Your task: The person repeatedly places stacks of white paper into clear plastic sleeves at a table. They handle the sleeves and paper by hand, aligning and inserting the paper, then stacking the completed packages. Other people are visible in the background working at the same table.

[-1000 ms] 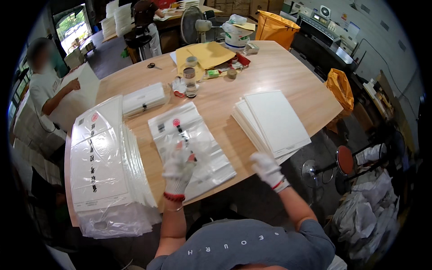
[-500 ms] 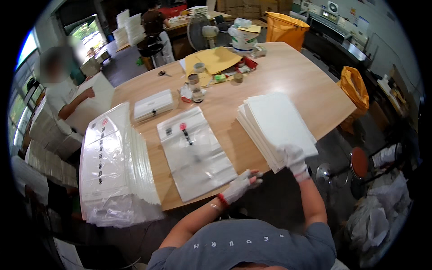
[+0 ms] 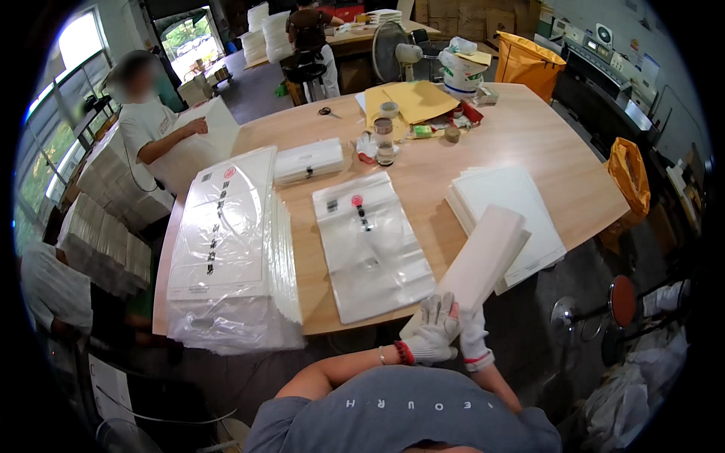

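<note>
From my end of the feed, biggest first: pale wood table (image 3: 581, 177) runs out beyond the fingers. Well left of the L fingers, a stack of film-covered printed boards (image 3: 245, 234) overhangs the near edge. Ahead & right of fingertips, stack of white sheets (image 3: 521, 189), slightly fanned. Ahead & left of them, flat pile of clear plastic bags (image 3: 377, 279), nearest stock to the L fingers. Main item, folded off-white sheet (image 3: 483, 241), slants fwd & right from the fingers, far end over the white stack; can't tell if it's 1 layer or several, or if it touches the stack.

Gloved L hand (image 3: 436, 331) lies across its near end, fingers nearly straight, side by side on the paper; thumb hidden, so can't confirm a pinch. Gloved R hand (image 3: 474, 340) is tucked just right of it, fingers behind the sheet, so state unknown.

Far past the fingertips: glass jar (image 3: 384, 143), then tiny scissors (image 3: 325, 112).

Step in hand, imo: handling/folding the sheet. Next move prob. calls for both hands steadying it, w/o creasing.
</note>
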`<state>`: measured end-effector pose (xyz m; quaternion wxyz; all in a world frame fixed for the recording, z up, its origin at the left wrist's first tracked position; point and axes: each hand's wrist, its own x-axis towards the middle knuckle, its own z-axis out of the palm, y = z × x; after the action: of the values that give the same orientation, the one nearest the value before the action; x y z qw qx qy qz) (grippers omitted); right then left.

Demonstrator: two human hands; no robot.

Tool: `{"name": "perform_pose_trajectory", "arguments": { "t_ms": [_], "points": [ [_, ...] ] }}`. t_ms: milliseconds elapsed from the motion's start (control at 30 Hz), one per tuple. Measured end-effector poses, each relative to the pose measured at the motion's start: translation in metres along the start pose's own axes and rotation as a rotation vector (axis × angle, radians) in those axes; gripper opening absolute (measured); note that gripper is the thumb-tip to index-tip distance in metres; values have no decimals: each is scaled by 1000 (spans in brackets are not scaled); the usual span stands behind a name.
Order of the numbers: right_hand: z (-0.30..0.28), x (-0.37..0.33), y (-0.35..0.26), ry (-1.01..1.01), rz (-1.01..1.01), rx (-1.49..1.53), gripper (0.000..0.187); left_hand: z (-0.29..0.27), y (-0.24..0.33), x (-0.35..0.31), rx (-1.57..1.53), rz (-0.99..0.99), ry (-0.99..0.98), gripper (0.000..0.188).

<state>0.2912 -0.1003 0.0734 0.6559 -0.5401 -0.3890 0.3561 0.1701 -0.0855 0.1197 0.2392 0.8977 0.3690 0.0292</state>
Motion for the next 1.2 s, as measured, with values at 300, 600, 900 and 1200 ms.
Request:
{"name": "perform_pose_trajectory", "arguments": {
  "t_ms": [300, 600, 900, 1200],
  "points": [
    [-5, -4, -55, -376, -468, -768, 37, -76, -174, -20, 53, -441, 847, 57],
    [55, 56, 7, -632, -187, -1219, 25, -46, -75, 16, -232, 239, 619, 35],
    [110, 134, 74, -51, 293, -1014, 55, 23, -192, 2, 376, 342, 645, 45],
    [45, 127, 116, -651, -46, -972, 63, 16, -206, -41, -569, -691, 879, 26]
  ]
}}
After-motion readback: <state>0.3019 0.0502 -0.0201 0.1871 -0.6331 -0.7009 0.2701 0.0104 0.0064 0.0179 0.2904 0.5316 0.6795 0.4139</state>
